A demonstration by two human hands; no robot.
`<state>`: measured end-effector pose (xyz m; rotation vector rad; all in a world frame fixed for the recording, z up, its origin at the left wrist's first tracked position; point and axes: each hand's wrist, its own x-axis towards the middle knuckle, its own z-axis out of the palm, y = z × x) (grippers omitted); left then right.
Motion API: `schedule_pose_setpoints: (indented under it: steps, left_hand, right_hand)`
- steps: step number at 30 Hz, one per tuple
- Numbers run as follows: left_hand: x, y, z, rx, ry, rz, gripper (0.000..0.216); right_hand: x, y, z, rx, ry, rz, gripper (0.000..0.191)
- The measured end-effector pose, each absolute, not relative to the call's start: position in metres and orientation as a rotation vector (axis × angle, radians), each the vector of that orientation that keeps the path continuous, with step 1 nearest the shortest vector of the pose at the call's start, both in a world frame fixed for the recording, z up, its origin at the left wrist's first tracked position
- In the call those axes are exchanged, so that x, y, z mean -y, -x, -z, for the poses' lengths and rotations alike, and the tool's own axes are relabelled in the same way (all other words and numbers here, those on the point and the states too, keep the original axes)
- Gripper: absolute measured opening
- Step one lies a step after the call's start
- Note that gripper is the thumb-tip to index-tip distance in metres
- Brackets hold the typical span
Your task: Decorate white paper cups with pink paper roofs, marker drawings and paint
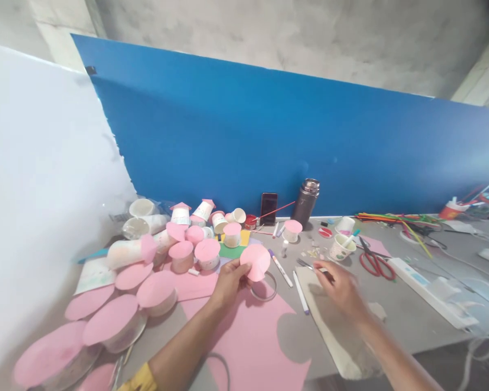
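My left hand (232,282) pinches a pink paper disc (255,262) at its left edge, thumb on top. Just below the disc a thin ring (270,293), perhaps a tape roll, lies on a pink paper sheet (256,342). That sheet has a round piece cut out of its right side. Over a beige cloth (324,320), my right hand (339,285) is closed around the handle of a small metal fork (305,264), tines pointing left. Between the hands lie a white marker with a purple cap (283,270) and another white marker (300,293).
Many paper cups with pink discs (155,290) crowd the left side. Behind are a dark flask (306,203), a phone (269,208) and a blue partition (248,130). Red-handled scissors (377,266), a patterned cup (342,248) and a power strip (427,290) lie right.
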<state>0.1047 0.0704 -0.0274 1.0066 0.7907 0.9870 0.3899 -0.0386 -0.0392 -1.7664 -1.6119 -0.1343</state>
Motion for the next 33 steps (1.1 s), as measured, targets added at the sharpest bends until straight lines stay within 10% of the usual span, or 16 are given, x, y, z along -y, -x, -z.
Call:
schedule_pose_setpoints:
  steps: [9,24,33]
  left_hand:
    - [-0.072,-0.105,0.022,-0.788,-0.976,-1.093,0.032]
    - [-0.071,-0.105,0.018,-0.703,-0.867,-0.949,0.055]
    - [-0.067,-0.106,0.023,-0.73,-0.975,-0.853,0.033]
  right_hand:
    - [-0.025,-0.293,-0.008,1.393,1.432,-0.644,0.036]
    - [-0.043,-0.284,-0.009,1.269,1.424,-0.963,0.037]
    - [-0.033,-0.287,-0.009,1.23,1.317,-1.26,0.052]
